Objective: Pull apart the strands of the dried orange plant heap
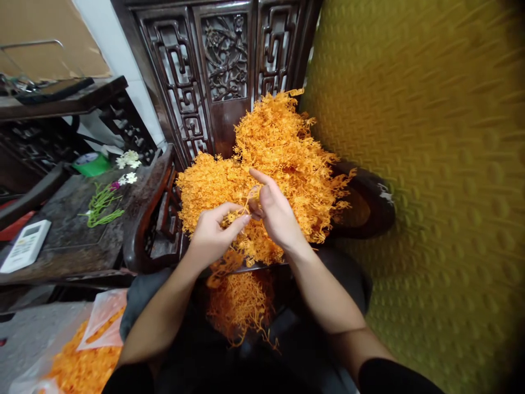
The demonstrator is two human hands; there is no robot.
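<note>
A big heap of orange plastic sprigs (270, 164) lies on the seat of a dark carved wooden chair (213, 71). My left hand (213, 232) and my right hand (274, 210) meet over the front of the heap. Both pinch the same small orange sprig (246, 210) between thumb and fingers; my right forefinger points up and left. A smaller clump of the orange sprigs (235, 306) rests on my lap below my hands.
A dark side table (69, 241) on the left carries green stems with white flowers (106, 200), a green tape roll (92, 163) and a white remote (25, 246). A plastic bag of orange pieces (88, 350) lies at the lower left. A yellow textured cushion (430, 164) fills the right.
</note>
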